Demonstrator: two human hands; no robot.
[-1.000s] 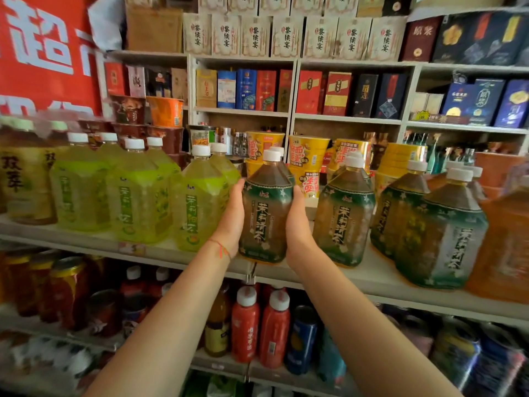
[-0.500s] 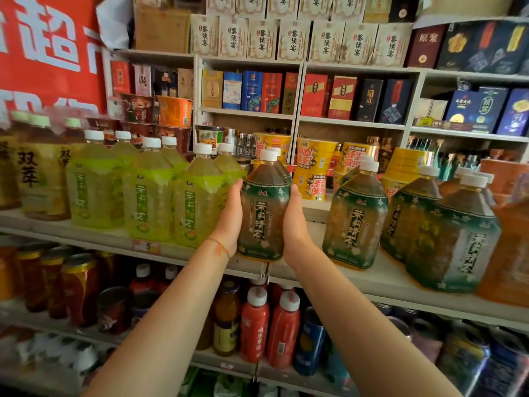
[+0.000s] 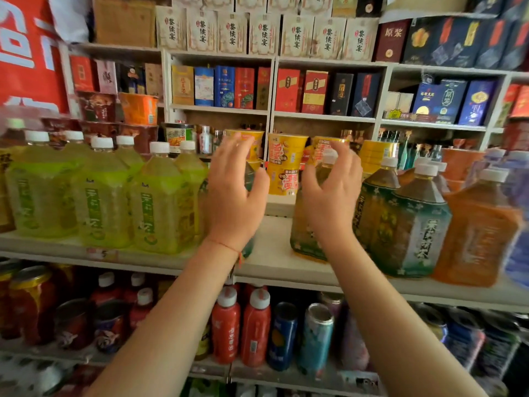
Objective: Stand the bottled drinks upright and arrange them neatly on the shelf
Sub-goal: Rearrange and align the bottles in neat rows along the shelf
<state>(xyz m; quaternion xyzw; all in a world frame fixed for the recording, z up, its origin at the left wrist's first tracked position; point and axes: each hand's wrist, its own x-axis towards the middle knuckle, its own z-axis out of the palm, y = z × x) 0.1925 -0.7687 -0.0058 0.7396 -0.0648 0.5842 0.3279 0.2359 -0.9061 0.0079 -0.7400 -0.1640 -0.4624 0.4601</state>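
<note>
Both spread, holding nothing: left hand (image 3: 232,196) and right hand (image 3: 329,196). Best to grip the dark bottle (image 3: 306,222) low, then slide it flush along the shelf (image 3: 274,262).

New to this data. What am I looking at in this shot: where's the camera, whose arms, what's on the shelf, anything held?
No machine here: a person wears one wide-angle camera on the head, looking forward and down, so the two bare arms are theirs. It is a shop shelf. The left hand and right hand are both open with fingers spread, and neither holds anything. The left hand covers a dark green tea bottle standing behind it. The right hand is in front of another tea bottle; whether it touches is unclear. Yellow-green bottles stand in a row to the left, more dark tea bottles and an orange bottle to the right. Noodle cups sit behind, with small bottles and cans on the shelf below.
</note>
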